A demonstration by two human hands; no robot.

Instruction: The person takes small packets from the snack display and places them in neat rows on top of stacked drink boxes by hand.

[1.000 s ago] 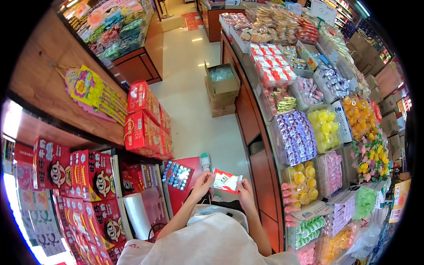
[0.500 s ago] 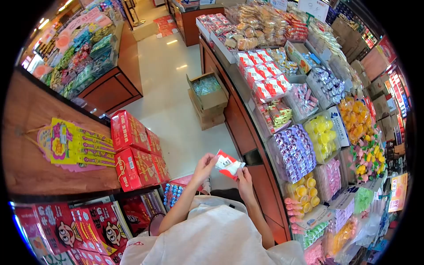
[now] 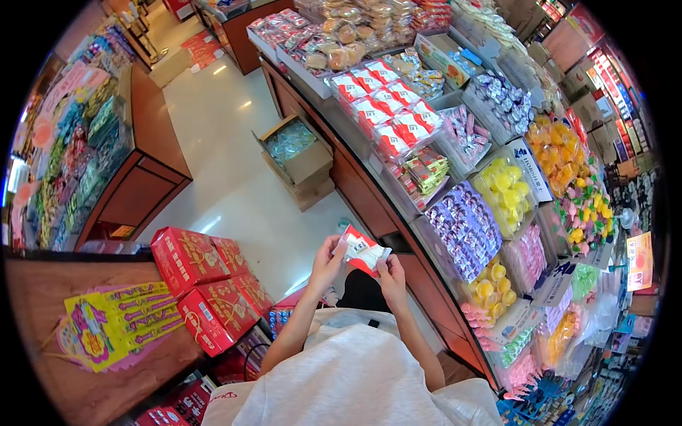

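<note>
A small red and white packet is held up in front of the body, between both hands. The fingers of my left hand are closed on its left edge. On its right edge, my right hand pinches the clear end of the wrapper. Similar red and white packets lie in rows in a tray on the counter, beyond and slightly right of the hands.
To the right, the counter holds purple packets, yellow candies and orange jelly cups. An open cardboard box stands on the floor against it. Red gift boxes are stacked at the left.
The view has turned to the right, so the counter and its trays sit further left and closer to the hands. Both hands still hold the packet, which is tilted a little differently.
</note>
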